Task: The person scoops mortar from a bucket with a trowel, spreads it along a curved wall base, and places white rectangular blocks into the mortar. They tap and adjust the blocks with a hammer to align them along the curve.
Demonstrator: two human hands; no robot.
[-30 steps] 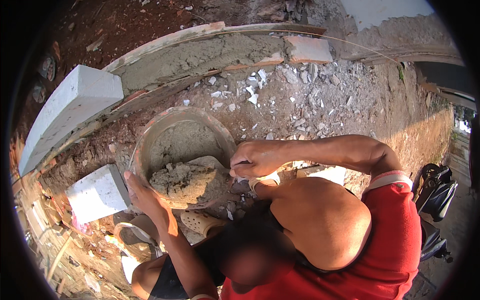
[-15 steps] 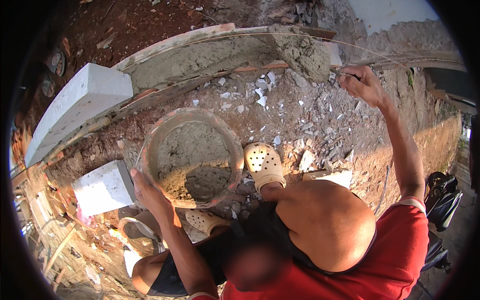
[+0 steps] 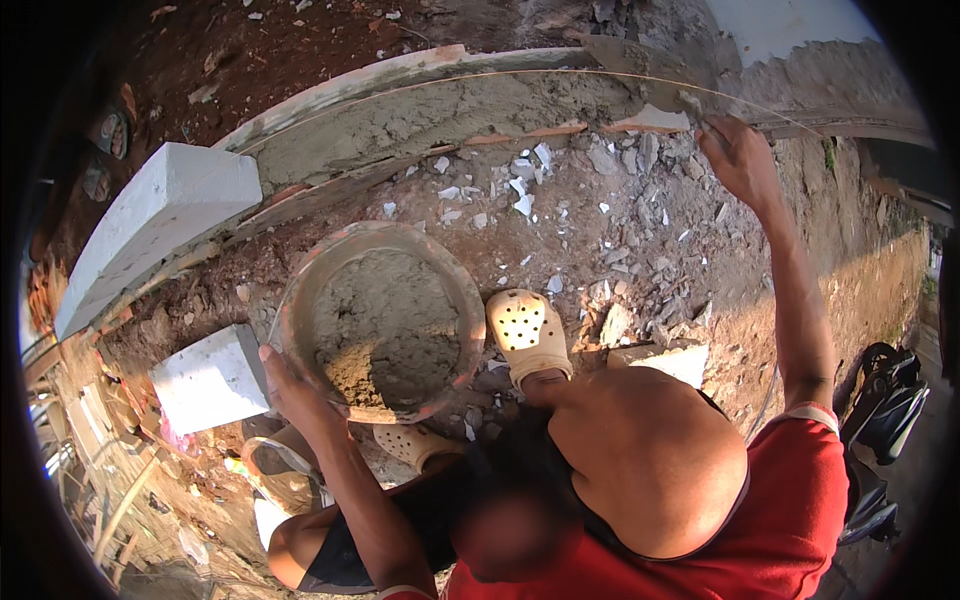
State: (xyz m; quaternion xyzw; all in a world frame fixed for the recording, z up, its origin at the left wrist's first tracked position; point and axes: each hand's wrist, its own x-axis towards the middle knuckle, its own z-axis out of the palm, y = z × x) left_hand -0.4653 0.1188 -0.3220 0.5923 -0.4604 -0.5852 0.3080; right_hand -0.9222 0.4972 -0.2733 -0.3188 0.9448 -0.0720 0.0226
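With my left hand point(image 3: 290, 390) I grip the near left rim of a round bucket point(image 3: 462, 290), thumb on the outside and other fingers partly hidden. Grey wet mortar point(image 3: 385, 300) fills the bucket's bottom. My right hand point(image 3: 740, 160), reached out to the far right, is closed round the handle of a trowel point(image 3: 655, 65); its blade is tilted over the right end of the low wall. Along the wall's top runs a bed of mortar point(image 3: 430, 115), with a taut string point(image 3: 520, 72) stretched above it. A white block point(image 3: 170, 225) stands on the wall's left end.
A second white block point(image 3: 210, 380) lies left of the bucket, near a tipped container point(image 3: 275, 465). Broken chips point(image 3: 525, 190) litter the ground before the wall. My feet wear beige clogs point(image 3: 525, 330). A person's sandalled foot point(image 3: 112, 135) shows far left; a motorbike point(image 3: 885, 400) stands right.
The trowel has turned over, and the mortar heaped on it has come off onto the wall's right end. My right hand has shifted slightly right. My left hand stays on the bucket.
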